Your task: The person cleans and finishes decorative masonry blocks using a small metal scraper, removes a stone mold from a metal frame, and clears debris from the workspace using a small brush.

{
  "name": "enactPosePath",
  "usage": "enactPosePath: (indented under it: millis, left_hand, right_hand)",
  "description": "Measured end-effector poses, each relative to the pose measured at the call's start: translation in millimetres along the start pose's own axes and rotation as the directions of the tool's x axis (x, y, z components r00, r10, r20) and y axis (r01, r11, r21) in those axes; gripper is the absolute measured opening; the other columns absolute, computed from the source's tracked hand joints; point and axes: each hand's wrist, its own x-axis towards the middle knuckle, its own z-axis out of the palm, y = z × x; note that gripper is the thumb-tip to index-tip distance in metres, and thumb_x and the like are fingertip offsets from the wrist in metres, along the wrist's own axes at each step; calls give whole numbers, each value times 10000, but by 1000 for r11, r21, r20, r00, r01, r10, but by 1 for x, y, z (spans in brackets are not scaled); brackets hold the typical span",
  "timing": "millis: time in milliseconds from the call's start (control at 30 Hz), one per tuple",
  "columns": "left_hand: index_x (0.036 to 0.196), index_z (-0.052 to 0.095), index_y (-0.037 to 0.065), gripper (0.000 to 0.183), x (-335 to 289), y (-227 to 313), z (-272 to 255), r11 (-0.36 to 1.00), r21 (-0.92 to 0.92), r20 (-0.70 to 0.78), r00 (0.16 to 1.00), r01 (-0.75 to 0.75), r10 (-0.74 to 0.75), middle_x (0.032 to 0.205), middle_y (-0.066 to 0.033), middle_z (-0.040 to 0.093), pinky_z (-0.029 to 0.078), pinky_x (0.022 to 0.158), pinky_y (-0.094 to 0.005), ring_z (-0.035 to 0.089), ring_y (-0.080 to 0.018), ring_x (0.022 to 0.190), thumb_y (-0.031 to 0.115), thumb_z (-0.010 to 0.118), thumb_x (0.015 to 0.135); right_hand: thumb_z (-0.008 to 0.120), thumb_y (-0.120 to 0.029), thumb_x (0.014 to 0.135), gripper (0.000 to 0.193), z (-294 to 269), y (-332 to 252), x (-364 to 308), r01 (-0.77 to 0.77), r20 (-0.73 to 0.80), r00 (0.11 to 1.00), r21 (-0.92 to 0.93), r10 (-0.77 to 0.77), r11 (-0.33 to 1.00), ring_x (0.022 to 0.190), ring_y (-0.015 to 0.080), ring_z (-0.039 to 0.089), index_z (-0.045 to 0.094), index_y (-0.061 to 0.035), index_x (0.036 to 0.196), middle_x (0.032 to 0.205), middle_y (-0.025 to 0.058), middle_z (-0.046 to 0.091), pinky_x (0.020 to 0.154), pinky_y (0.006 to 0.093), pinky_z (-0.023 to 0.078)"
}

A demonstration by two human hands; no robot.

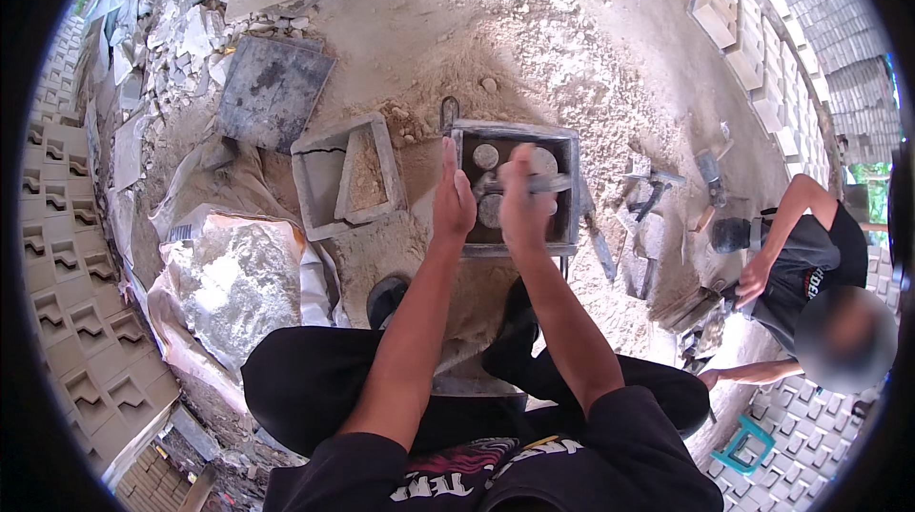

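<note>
A square metal mould (571,154) lies on the ground in front of me, with several round grey shapes (484,156) inside. At its left side, my left hand (456,199) is held on edge with straight fingers and nothing visible in it. Over the middle of the mould, my right hand (524,207) is smeared by motion. It seems closed around a grey bar-like tool (550,184) that sticks out to the right; the blur hides its exact kind. A wire loop handle (449,112) rises at the mould's far left corner.
Left of the mould lie a divided frame (305,190), a dark square plate (272,92) and an open sack of white powder (233,283). Hand tools (653,190) are scattered to the right. Beyond them a co-worker (810,264) sits near a teal stool (743,445). Blocks line both sides.
</note>
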Motion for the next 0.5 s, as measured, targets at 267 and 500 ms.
enactPosePath:
  millis: [267,500]
  left_hand:
    - [1222,519,-66,528,-6,-18,0,910,-16,-40,909,414,-414,1137,-319,564,392,958,-441,511,-454,1123,318,234,997]
    - [982,599,-78,619,4,-13,0,796,120,-45,804,594,-593,933,-315,615,422,823,-508,550,-504,938,415,224,995]
  right_hand:
    - [507,-225,985,385,-2,-1,9,-72,325,945,97,36,993,530,35,329,468,-68,636,572,-56,398,484,234,253]
    - [572,-220,933,367,-6,-9,45,130,669,742,-205,41,970,541,19,342,492,-49,618,561,-76,381,473,228,260]
